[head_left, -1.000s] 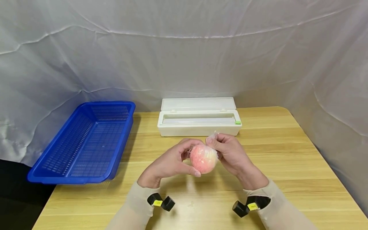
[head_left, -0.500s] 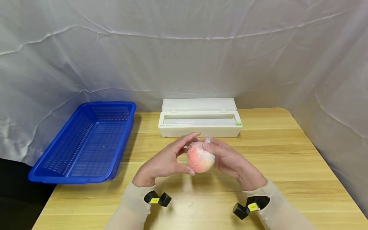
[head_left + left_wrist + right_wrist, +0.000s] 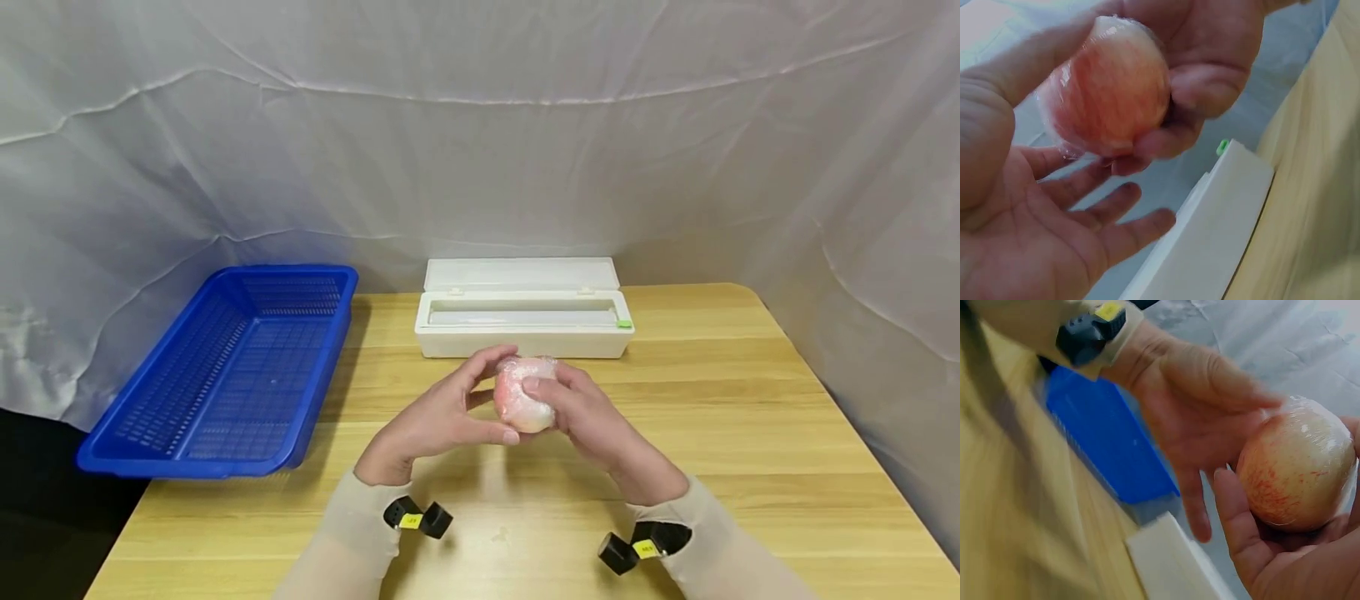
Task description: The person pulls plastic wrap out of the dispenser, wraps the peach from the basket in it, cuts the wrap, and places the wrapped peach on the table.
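Note:
An apple (image 3: pixel 512 398), pink and pale yellow, is wrapped in shiny cling film and held up between both hands above the table. My right hand (image 3: pixel 603 429) grips it from the right, the thumb pressed on its near face. From the left, my left hand (image 3: pixel 442 421) curves around it, thumb at its lower side and index finger near its top. The left wrist view shows the left hand's other fingers spread loosely under the apple (image 3: pixel 1110 87). In the right wrist view the film on the apple (image 3: pixel 1297 469) looks tight and glossy.
A white cling film box (image 3: pixel 525 343) stands behind the hands with its lid raised, a roll inside and a green tab at its right end. To the left sits a blue plastic basket (image 3: pixel 292 417). Grey cloth (image 3: pixel 525 175) hangs behind the wooden table (image 3: pixel 750 433).
The apple has been turned in the hands. The right hand has let go of the gathered film end and its thumb now lies across the apple; the left hand stays around the left side.

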The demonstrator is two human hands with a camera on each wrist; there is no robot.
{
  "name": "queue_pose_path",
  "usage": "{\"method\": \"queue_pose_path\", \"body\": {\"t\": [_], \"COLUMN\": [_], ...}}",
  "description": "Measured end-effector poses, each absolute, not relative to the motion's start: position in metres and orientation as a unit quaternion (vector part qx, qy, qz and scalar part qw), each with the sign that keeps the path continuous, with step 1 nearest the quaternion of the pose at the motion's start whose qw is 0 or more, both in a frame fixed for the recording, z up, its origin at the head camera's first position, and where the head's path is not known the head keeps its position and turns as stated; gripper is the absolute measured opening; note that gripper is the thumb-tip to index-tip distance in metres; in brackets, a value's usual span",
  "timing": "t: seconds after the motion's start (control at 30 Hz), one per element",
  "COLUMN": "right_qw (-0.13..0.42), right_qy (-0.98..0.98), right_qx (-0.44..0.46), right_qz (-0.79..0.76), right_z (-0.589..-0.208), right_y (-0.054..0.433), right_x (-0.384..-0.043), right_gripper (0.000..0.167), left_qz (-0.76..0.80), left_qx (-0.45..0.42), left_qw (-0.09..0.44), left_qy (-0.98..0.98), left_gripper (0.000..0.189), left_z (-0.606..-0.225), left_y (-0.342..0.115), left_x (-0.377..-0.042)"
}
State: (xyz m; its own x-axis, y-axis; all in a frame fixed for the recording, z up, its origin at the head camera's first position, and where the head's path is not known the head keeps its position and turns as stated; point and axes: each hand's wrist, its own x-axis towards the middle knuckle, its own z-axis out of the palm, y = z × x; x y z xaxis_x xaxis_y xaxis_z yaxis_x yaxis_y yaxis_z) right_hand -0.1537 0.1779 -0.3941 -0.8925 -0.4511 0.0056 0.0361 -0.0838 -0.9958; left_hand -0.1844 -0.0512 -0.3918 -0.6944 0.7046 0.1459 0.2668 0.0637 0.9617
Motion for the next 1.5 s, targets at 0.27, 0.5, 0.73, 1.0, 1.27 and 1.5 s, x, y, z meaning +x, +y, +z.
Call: {"method": "queue_pose_path", "body": {"t": [0.27, 0.5, 0.73, 1.0, 1.27, 1.5], "right_qw": [0.095, 0.061, 0.074, 0.104, 0.088, 0.056], "right_qy": [0.712, 0.733, 0.717, 0.706, 0.724, 0.750], "right_qx": [-0.124, -0.042, -0.050, -0.069, -0.058, -0.004], "right_qz": [-0.684, -0.676, -0.691, -0.697, -0.681, -0.659], "right_z": [-0.392, -0.395, -0.397, -0.399, -0.399, -0.400], "right_y": [0.170, 0.166, 0.168, 0.168, 0.166, 0.161], "right_x": [-0.149, -0.149, -0.152, -0.152, -0.150, -0.151], "right_gripper": [0.047, 0.052, 0.053, 0.054, 0.054, 0.051], "left_qz": [0.618, 0.610, 0.617, 0.632, 0.603, 0.562], "left_qx": [0.341, 0.342, 0.340, 0.328, 0.349, 0.328], "left_qw": [0.172, 0.178, 0.197, 0.208, 0.188, 0.088], "left_qy": [0.687, 0.693, 0.682, 0.671, 0.692, 0.754], "left_gripper": [0.074, 0.076, 0.085, 0.083, 0.070, 0.046], "left_z": [-0.395, -0.396, -0.397, -0.403, -0.405, -0.413], "left_y": [-0.045, -0.041, -0.037, -0.036, -0.033, -0.013], "left_x": [-0.186, -0.185, -0.183, -0.183, -0.181, -0.174]}}
